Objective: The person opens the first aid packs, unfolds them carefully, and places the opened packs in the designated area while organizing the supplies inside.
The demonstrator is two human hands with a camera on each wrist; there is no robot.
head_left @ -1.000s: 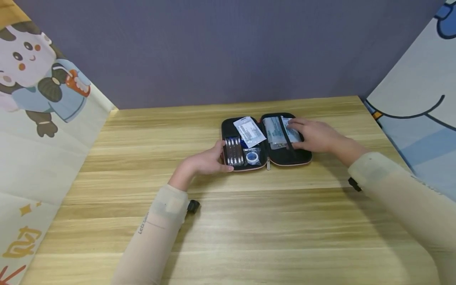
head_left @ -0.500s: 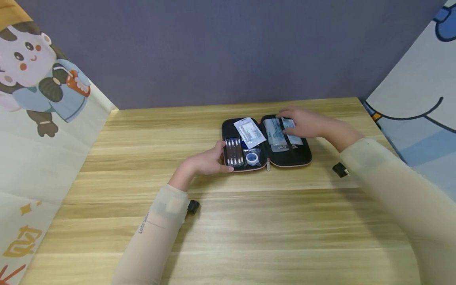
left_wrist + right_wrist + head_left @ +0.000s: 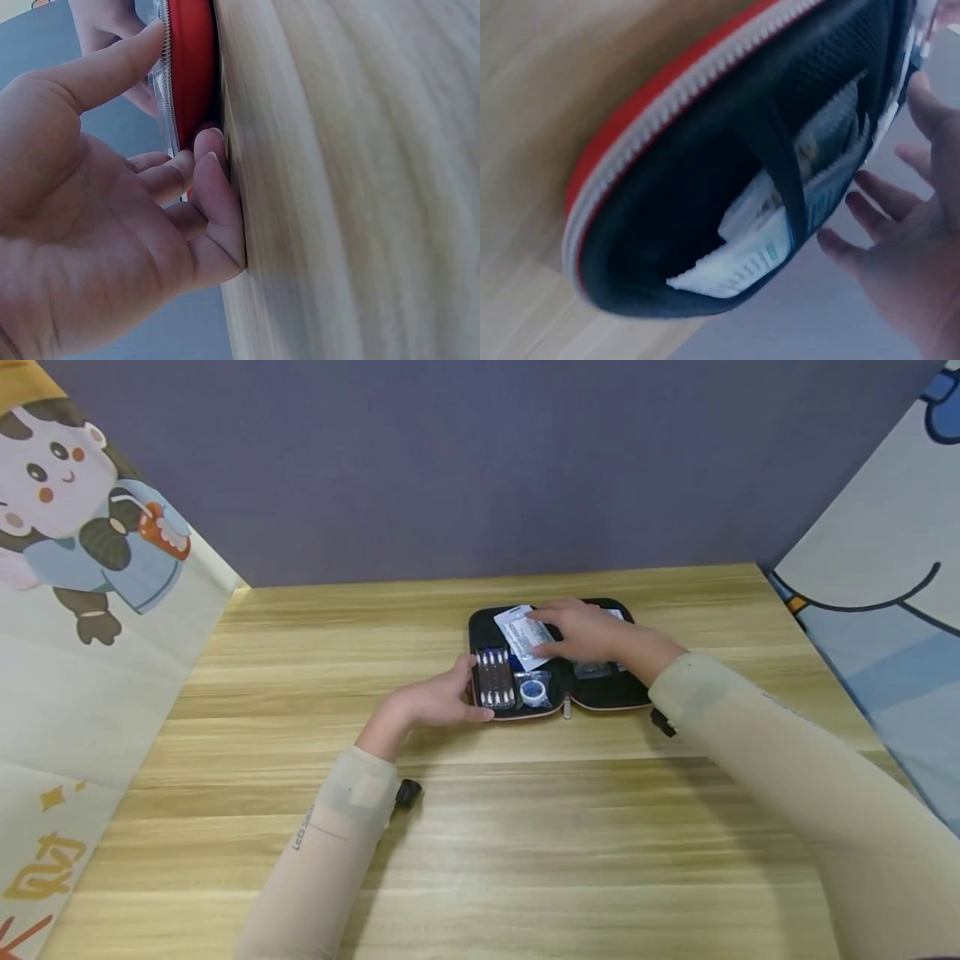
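An unzipped first-aid case (image 3: 482, 625) lies spread out on the table, red outside and black inside. My left hand (image 3: 435, 700) grips its left edge; the left wrist view shows the thumb on the zipper rim and fingers against the red side (image 3: 193, 67). A pack of cotton swabs (image 3: 495, 681), a tape roll (image 3: 533, 693) in clear wrapping and a white packet (image 3: 519, 631) fill the left half. Over that packet reaches my right hand (image 3: 588, 633), fingers apart; whether they touch it is unclear. Several packets (image 3: 739, 262) sit under a black strap (image 3: 784, 176) in the right half.
The wooden table (image 3: 480, 843) ends at a dark grey-blue panel (image 3: 480, 468) behind the case. Printed cartoon panels stand at the left (image 3: 90, 710) and right (image 3: 885, 602). A zipper pull (image 3: 567, 708) hangs at the case's front.
My right hand has moved left, from the strapped packets in the right half to above the white packet in the left half. My left hand keeps its place on the case.
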